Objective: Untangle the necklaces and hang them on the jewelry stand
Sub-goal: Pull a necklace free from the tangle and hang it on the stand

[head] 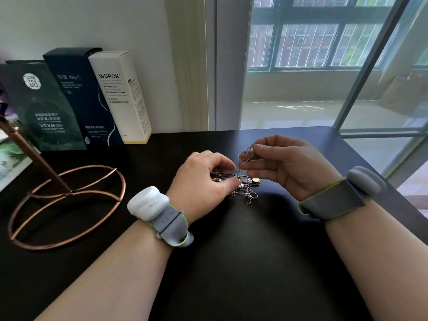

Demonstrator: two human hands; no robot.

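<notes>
**Where the chains cross, I loosen and never tug**

Since both wrists, each in a grey band [171, 222], sit over the middle of the dark table [231, 262], I have room to spread the work out.

My left hand [203, 179] is curled, thumb and forefinger nipping into the necklaces [245, 188], which lie in one small knotted heap on the table between my two hands. My right hand [284, 167] pinches one strand [245, 156] between thumb and fingertips, raised just above the heap with its lower end running down into it.

To do this well, I judge the left hand should only pin the heap while the right feeds slack back toward the knot. Pulling upward would likely cinch it. I would find a clasp end and pass it back through each loop, one chain at a time.

The copper jewelry stand [67, 200] rests well apart, toward the left edge. Its top is out of view, so I cannot tell whether anything hangs there. Cartons [120, 96] line the far edge on the left, and the window [324, 54] is beyond.
</notes>
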